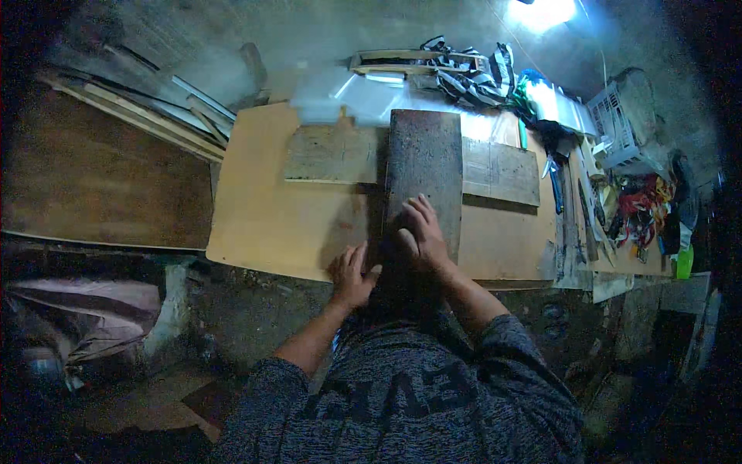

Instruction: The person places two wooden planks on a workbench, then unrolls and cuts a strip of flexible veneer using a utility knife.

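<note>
A long dark wooden board (425, 158) points away from me, lying across a paler, weathered plank (501, 172) that runs left to right beneath it. My right hand (423, 238) rests on top of the dark board, fingers extended forward and thumb apart, grasping nothing. Beside the board's left edge, my left hand (355, 278) is at the front of the light-brown tabletop (270, 209). Its fingers are spread with the thumb toward the board, and it holds nothing I can see. Shadow hides the near end of the board, close to my body.
At left stands a brown panel (108, 162) with wood strips along its top. Black-and-white striped straps (471, 81) lie at the back. On the right are blue-handled pliers (555, 185), a white plastic crate (618, 131), tangled red cords (648, 209) and a green object (684, 263).
</note>
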`<action>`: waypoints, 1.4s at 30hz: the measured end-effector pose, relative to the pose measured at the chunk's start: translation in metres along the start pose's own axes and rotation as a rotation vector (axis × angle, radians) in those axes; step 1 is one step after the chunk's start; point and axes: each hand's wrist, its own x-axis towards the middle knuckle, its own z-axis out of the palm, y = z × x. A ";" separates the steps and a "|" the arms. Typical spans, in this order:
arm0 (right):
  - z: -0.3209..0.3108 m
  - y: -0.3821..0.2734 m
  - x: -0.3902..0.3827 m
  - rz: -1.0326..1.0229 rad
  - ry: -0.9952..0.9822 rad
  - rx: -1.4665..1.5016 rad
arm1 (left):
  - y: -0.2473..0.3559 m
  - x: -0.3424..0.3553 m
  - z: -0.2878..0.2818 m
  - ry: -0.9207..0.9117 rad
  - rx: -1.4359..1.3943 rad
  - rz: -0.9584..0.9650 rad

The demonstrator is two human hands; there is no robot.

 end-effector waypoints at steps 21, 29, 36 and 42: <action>0.001 0.030 0.002 0.163 0.061 0.028 | 0.006 -0.002 0.005 -0.221 0.283 0.049; -0.045 0.081 -0.017 0.725 0.169 -0.545 | -0.017 0.069 -0.008 -0.123 0.006 -0.039; -0.044 0.112 -0.042 0.564 0.276 -0.452 | -0.025 0.118 0.000 -0.061 0.121 0.000; -0.043 0.104 -0.041 0.612 0.278 -0.477 | -0.008 0.107 0.010 -0.096 0.356 -0.066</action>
